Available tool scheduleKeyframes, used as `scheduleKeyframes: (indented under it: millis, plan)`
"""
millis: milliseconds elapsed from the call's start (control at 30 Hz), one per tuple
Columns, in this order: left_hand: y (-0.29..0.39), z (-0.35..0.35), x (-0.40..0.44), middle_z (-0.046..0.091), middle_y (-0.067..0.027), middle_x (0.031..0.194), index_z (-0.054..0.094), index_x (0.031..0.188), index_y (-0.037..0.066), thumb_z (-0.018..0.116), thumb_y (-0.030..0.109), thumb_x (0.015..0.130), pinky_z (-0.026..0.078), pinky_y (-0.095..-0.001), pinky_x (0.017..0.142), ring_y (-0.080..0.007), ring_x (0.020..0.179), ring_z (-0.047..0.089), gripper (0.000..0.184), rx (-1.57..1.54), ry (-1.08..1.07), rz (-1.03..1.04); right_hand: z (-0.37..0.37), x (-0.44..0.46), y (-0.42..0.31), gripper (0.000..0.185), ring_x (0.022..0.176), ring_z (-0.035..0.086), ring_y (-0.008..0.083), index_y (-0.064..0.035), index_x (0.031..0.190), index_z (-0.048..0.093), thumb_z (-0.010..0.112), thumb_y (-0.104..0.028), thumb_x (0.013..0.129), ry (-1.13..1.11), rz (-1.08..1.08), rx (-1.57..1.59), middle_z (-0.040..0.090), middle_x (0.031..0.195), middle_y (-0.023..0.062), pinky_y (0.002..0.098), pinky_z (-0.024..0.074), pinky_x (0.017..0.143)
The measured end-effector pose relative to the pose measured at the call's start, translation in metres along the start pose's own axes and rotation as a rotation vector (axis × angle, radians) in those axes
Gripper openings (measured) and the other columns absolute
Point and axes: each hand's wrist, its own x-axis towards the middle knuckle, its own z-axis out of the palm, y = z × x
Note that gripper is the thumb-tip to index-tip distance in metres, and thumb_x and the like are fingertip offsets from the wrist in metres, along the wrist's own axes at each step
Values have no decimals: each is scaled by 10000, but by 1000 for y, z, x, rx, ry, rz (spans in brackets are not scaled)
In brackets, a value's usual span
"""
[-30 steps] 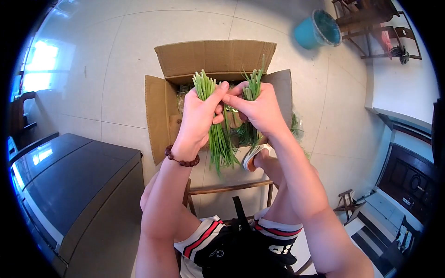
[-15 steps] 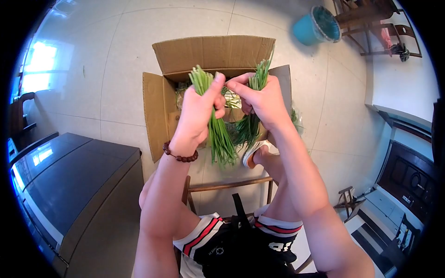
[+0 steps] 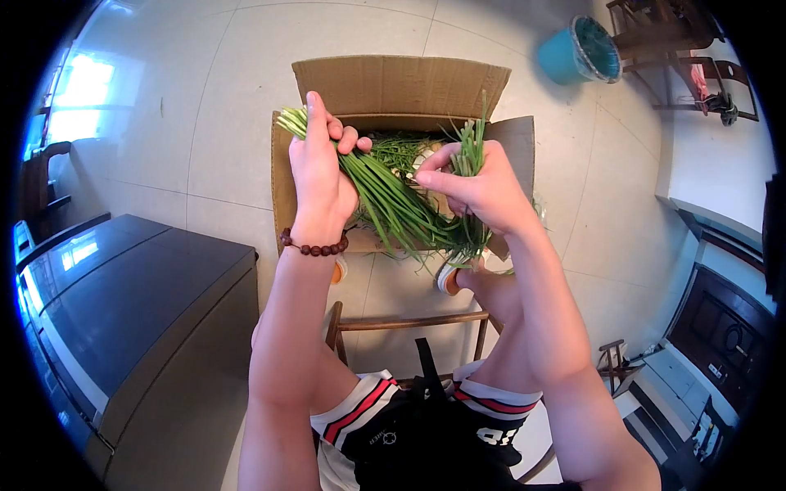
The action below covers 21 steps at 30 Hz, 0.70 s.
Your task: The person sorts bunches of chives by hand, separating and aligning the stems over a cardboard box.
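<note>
My left hand (image 3: 315, 172), with a beaded bracelet on the wrist, is closed around a bunch of garlic chives (image 3: 385, 192). Their pale cut ends stick out past the thumb at upper left, while the green leaves slant down to the right. Closed on a second bunch of chives (image 3: 468, 151), my right hand (image 3: 495, 188) has thumb and forefinger pressed close together. Whether a stalk sits between those fingertips I cannot make out. The leaves of both bunches meet below my right hand. Under my hands stands an open cardboard box (image 3: 401, 88), with more loose greens (image 3: 393, 151) inside.
A wooden stool or chair rail (image 3: 409, 322) crosses in front of my knees. To the left is a dark, glossy cabinet (image 3: 139, 278). A blue bucket (image 3: 565, 56) with a plastic liner stands at back right, beside wooden furniture (image 3: 667, 41). Pale tiles (image 3: 237, 106) cover the floor.
My left hand has moved left and tilted its bunch, so the leaves now slant across toward the right-hand bunch. My hands are farther apart. The view has shifted slightly.
</note>
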Motion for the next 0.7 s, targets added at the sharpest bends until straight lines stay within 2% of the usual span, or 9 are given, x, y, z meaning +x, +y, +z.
scheduleKeyframes:
  millis: [167,300,433,500,533,567,633,667,700]
  plan:
    - [3,-4,6,377,26,743,441,816,125,593,417,1035,449,-321,613,-105,625,375,395,-31,30,42,4,-2,1,171,511,486,59,-9,882,728,818,-149,841,-140,-13,-40,586,622,-9,238,351,469]
    - [6,-5,9,384,31,742,438,823,130,596,406,1035,441,-318,608,-100,626,373,383,-81,58,42,4,-3,-2,158,511,487,59,-5,891,732,804,-140,854,-153,-6,-70,586,623,-10,236,347,470]
    - [9,1,3,389,38,706,442,798,133,613,402,1027,424,-303,560,-92,580,374,393,-2,47,55,-2,1,3,143,500,499,58,-29,866,721,791,-154,868,-85,27,59,574,594,-27,242,371,468]
    - [7,4,-5,375,50,641,434,755,138,633,404,1016,377,-276,484,-84,505,361,423,213,-159,19,-5,2,3,136,495,499,60,-34,867,716,789,-149,871,-69,30,108,571,592,-27,243,368,464]
    - [3,8,-11,411,59,600,501,763,115,703,329,982,337,-249,435,-68,459,385,367,219,-213,-24,-3,2,3,130,494,500,62,-39,867,710,787,-143,874,-61,28,132,569,595,-26,244,367,461]
    - [0,12,-18,411,59,600,501,763,115,703,329,982,337,-249,435,-68,459,385,367,215,-217,-27,-2,2,3,124,492,501,64,-43,866,704,784,-136,877,-55,29,157,567,597,-25,244,366,458]
    - [-5,22,-33,483,47,625,560,831,85,728,267,964,310,-217,440,-34,470,392,282,537,-353,-53,-2,2,2,136,494,500,64,-45,869,696,785,-146,877,-55,37,126,568,616,-25,245,373,459]
    - [-8,23,-36,558,40,645,640,923,36,767,163,916,316,-200,450,-18,485,423,180,548,-393,-78,0,3,3,146,496,502,64,-44,871,691,785,-156,877,-35,31,113,570,623,-25,246,375,459]
    - [-10,23,-37,558,40,645,640,923,36,767,163,916,316,-200,450,-18,485,423,180,546,-395,-81,1,3,5,157,499,504,65,-43,873,687,786,-165,877,-15,25,100,571,629,-25,246,377,459]
